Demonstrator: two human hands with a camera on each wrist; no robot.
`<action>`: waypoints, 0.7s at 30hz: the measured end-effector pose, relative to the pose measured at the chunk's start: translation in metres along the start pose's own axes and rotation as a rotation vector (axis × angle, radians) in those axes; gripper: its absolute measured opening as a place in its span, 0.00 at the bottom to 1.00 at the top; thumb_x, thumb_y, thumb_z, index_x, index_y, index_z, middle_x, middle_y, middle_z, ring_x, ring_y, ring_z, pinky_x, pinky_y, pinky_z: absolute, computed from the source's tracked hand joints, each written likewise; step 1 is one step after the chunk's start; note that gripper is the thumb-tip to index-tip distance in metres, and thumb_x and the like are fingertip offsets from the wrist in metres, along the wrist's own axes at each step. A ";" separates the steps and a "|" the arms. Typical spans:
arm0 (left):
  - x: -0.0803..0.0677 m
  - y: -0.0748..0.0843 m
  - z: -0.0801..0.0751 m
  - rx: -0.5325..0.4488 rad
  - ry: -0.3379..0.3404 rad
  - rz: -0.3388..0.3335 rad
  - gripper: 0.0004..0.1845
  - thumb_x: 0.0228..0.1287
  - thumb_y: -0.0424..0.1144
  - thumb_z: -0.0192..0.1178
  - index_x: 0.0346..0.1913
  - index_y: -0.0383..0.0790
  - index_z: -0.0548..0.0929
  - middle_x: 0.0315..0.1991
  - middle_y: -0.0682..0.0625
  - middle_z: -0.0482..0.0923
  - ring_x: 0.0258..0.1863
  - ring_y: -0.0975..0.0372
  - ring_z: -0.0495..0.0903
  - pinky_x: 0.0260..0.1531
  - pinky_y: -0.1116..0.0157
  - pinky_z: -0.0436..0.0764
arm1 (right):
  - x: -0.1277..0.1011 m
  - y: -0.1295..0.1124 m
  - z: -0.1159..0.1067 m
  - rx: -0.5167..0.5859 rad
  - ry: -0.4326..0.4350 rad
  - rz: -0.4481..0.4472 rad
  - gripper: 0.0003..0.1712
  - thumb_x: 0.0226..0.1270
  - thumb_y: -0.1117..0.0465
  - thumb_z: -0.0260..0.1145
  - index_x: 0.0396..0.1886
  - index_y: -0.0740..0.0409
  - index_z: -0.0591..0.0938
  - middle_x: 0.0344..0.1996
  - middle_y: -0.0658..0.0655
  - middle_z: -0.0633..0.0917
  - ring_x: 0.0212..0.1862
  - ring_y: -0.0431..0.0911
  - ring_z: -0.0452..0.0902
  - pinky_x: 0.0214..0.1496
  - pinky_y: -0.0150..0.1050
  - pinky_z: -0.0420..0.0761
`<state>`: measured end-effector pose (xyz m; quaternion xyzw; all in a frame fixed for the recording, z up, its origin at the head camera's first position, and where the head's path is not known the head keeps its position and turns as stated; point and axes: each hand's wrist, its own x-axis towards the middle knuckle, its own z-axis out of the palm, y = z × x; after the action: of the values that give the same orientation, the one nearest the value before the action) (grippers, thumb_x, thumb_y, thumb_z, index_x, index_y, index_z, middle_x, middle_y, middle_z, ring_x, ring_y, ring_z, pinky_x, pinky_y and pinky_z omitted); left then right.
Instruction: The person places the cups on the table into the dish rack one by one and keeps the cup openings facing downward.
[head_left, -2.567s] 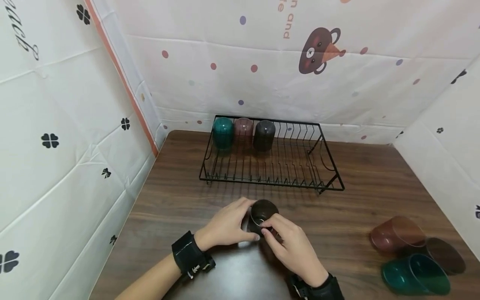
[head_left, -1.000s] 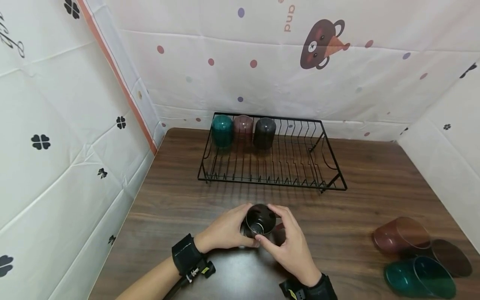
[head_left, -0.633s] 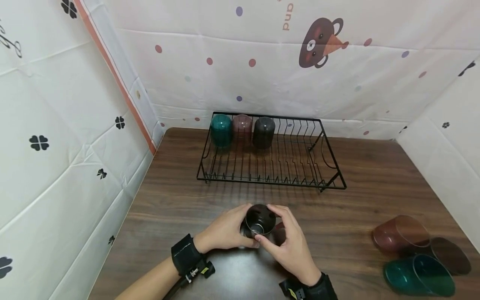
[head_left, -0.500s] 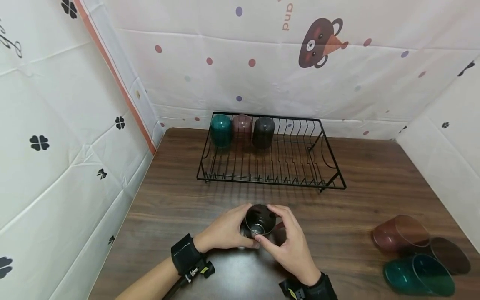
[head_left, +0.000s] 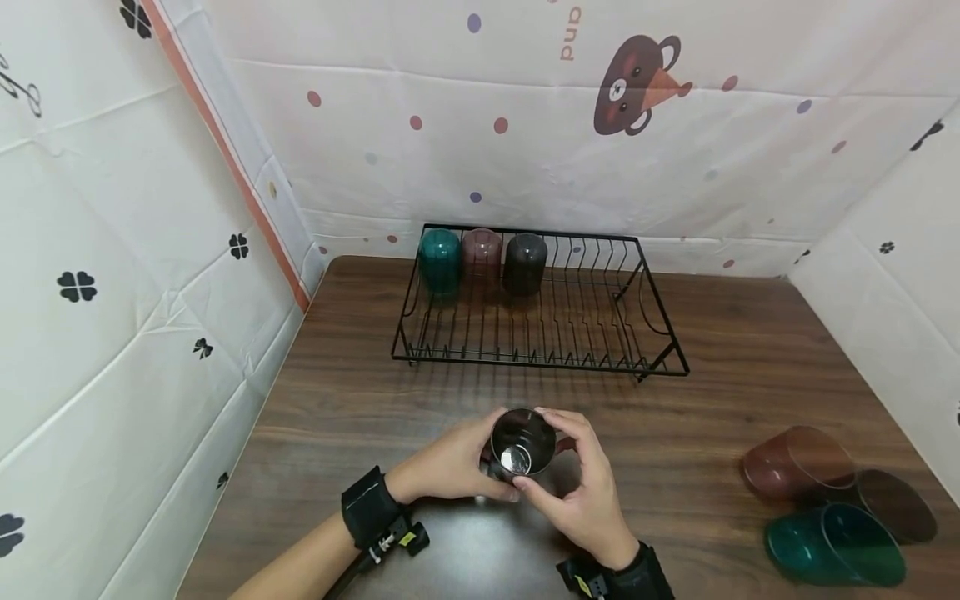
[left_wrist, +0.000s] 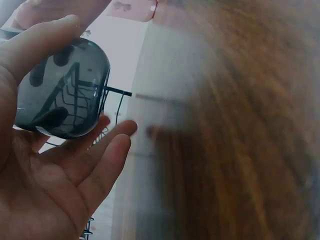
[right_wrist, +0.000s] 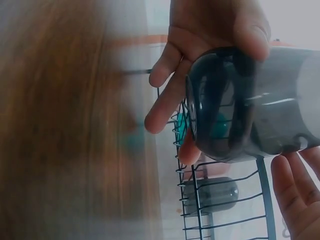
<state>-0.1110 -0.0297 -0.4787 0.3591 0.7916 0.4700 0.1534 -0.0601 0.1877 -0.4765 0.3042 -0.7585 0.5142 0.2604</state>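
— Head view?
— Both hands, left hand point(head_left: 448, 465) and right hand point(head_left: 581, 492), curl round a dark cup point(head_left: 522, 442) over the table point(head_left: 720, 375). Three cups stand inverted in the wire rack point(head_left: 600, 329).

— Left wrist?
— Fingers point(left_wrist: 102, 155) cradle the cup point(left_wrist: 62, 90); it looks empty, though blurred.

— Right wrist?
— Fingers point(right_wrist: 172, 95) clasp it; rack behind.

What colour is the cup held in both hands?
Smoky dark grey, translucent cup; clearest in the right wrist view.
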 end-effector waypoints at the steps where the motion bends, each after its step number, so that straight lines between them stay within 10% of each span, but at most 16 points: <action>1: 0.000 0.000 0.000 -0.002 -0.004 0.006 0.43 0.52 0.51 0.79 0.69 0.61 0.66 0.58 0.60 0.79 0.52 0.70 0.81 0.52 0.68 0.81 | 0.000 0.000 0.000 0.004 0.003 -0.004 0.44 0.59 0.50 0.79 0.66 0.71 0.72 0.62 0.64 0.78 0.58 0.45 0.75 0.46 0.32 0.75; 21: -0.001 0.001 -0.014 0.019 0.055 0.010 0.42 0.53 0.52 0.78 0.69 0.69 0.66 0.59 0.62 0.77 0.54 0.68 0.78 0.56 0.63 0.78 | -0.002 0.007 -0.006 0.012 0.023 0.026 0.48 0.62 0.56 0.72 0.73 0.75 0.60 0.61 0.67 0.75 0.59 0.49 0.72 0.50 0.35 0.74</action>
<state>-0.1182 -0.0385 -0.4708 0.3512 0.7981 0.4731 0.1258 -0.0635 0.1952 -0.4801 0.2898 -0.7564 0.5254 0.2605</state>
